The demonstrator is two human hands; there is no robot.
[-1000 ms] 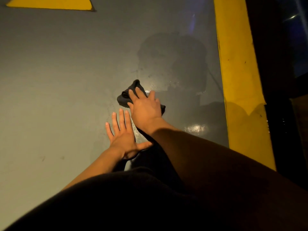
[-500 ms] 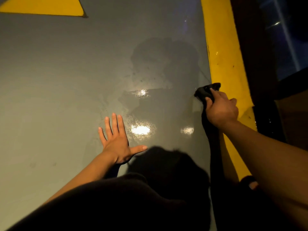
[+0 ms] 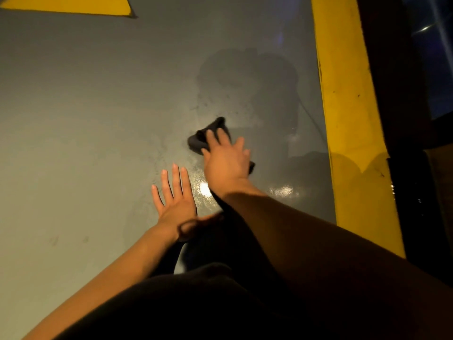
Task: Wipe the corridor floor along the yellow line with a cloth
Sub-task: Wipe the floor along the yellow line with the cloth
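Observation:
A dark crumpled cloth point(image 3: 204, 137) lies on the grey floor point(image 3: 85, 106), pressed down under my right hand point(image 3: 226, 160), whose fingers spread over it. Most of the cloth is hidden by the hand; a corner shows at the hand's right side. My left hand point(image 3: 175, 202) rests flat on the floor with fingers apart, just left of and nearer than the right hand, holding nothing. The wide yellow line point(image 3: 348, 114) runs up the right side, well right of the cloth. The floor between cloth and line looks wet and shiny.
A dark wall or door edge point(image 3: 402, 94) borders the yellow line on the right. A yellow painted triangle point(image 3: 73, 6) marks the floor at the top left. My dark-clothed knee point(image 3: 196, 303) fills the bottom of the view.
My right hand swept the cloth from the edge of the yellow line back left to the middle of the wet patch. The left hand stayed planted on the floor.

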